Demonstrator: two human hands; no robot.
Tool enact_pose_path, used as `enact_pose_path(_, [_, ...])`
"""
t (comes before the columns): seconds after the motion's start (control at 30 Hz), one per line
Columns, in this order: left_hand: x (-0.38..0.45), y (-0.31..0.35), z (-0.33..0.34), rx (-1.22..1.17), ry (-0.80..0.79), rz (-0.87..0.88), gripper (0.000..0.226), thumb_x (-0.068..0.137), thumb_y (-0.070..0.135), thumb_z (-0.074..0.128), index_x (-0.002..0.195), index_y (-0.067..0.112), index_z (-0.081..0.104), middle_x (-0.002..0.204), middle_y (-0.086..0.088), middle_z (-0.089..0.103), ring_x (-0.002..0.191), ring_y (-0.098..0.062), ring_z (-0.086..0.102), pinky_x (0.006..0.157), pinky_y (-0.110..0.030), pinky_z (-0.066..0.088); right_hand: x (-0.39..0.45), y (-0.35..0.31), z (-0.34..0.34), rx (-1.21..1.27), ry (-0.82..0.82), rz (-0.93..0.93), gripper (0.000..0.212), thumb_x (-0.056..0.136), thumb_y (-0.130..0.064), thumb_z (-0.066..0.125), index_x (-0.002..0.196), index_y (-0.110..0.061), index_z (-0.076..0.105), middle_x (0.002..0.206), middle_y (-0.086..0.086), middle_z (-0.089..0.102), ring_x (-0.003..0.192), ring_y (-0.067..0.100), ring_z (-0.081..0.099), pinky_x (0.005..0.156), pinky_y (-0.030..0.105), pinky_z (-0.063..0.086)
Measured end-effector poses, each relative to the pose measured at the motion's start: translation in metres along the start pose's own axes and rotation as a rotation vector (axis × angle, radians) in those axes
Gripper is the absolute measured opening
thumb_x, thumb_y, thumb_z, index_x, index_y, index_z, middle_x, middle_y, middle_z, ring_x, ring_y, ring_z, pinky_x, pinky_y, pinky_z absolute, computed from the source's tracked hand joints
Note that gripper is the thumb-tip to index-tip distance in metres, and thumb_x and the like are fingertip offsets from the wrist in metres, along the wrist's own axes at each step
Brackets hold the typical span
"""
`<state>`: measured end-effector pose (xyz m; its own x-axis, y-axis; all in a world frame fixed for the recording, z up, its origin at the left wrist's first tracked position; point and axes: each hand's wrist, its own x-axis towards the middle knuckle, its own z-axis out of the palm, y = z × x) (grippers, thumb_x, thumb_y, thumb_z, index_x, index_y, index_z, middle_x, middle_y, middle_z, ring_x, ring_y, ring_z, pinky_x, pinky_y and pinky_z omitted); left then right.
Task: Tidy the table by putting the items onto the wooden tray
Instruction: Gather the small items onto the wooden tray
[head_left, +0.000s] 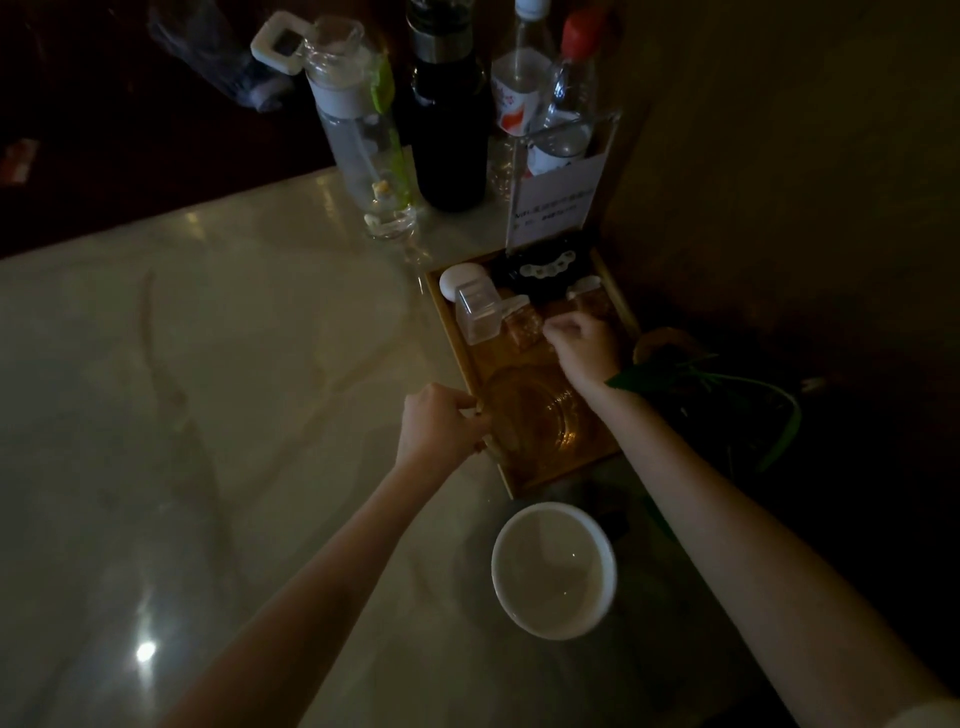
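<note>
The wooden tray (621, 301) lies at the right side of the pale table. On it are a white egg-shaped case (458, 278), a clear plastic box (480, 312), a small amber glass piece (524, 325), a black pouch with a white chain (545, 270) and a round glass ashtray (535, 415). My left hand (439, 423) is closed on the tray's left rim beside the ashtray. Over the tray's middle, my right hand (582, 348) has its fingers pinched together next to the amber piece; what it holds, if anything, is hidden.
A white ceramic cup (553, 569) stands on the table just in front of the tray. Behind the tray are a clear water bottle (363, 130), a black flask (452, 130), two clear bottles (550, 88) and a paper sign (556, 205). A green plant (717, 384) sits right of the tray.
</note>
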<state>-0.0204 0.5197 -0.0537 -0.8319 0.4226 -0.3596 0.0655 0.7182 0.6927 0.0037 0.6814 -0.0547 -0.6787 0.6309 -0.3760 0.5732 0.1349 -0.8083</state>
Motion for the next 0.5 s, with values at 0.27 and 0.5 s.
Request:
enact_pose_path(0.27, [0.003,0.000,0.000,0.035,-0.032,0.022,0.024,0.080,0.024,0.067,0.099,0.009,0.069,0.052,-0.001,0.063,0.042,0.001,0.057,0.047,-0.009,0.046,-0.074,0.015,-0.017,0.129,-0.169,0.036,0.045,0.100,-0.030,0.032,0.143,-0.018,0.030,0.146,0.003,0.036,0.133,0.018,0.035,0.096,0.025,0.029])
enact_pose_path(0.5, [-0.001,0.002,0.000,0.041,-0.014,0.015,0.032,0.085,0.033,0.060,0.108,0.011,0.066,0.067,-0.003,0.069,0.049,0.000,0.057,0.053,-0.017,0.046,-0.101,0.051,-0.012,0.427,-0.098,0.183,0.048,0.098,-0.028,0.036,0.144,-0.017,0.027,0.152,0.008,0.030,0.138,0.022,0.031,0.110,0.033,0.028])
